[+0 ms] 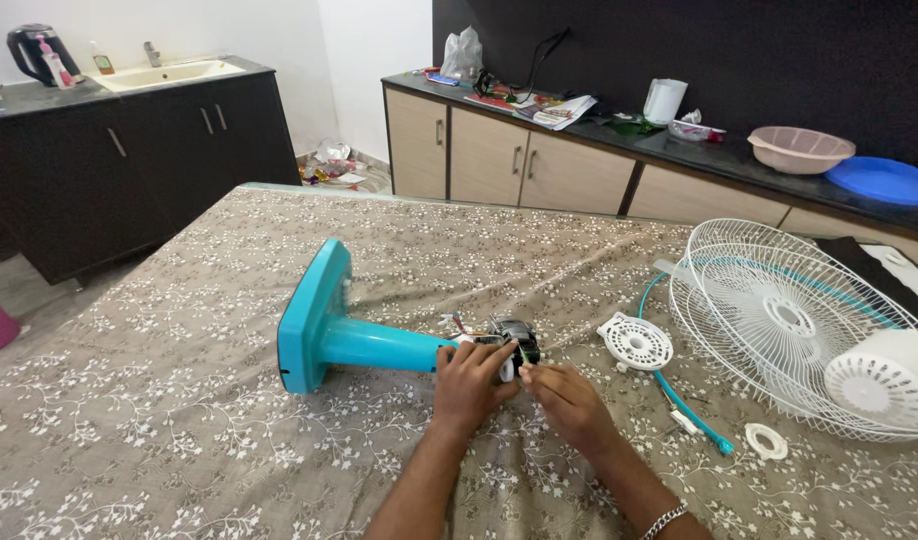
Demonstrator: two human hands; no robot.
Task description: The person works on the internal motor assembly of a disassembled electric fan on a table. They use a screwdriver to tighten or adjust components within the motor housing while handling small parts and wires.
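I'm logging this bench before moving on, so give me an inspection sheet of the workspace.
Surface: table under brown floral cloth.
Job's things: teal fan stand lying on its side; exposed motor at its top.
Clutter: white wire fan guards, white round cap, white ring, teal rim strip.
Grips: left hand clasps the motor end; right hand pinches at the motor.
Cables: thin wires by the motor.
Surroundings: counter with pink bowl, blue lid; sink, kettle.
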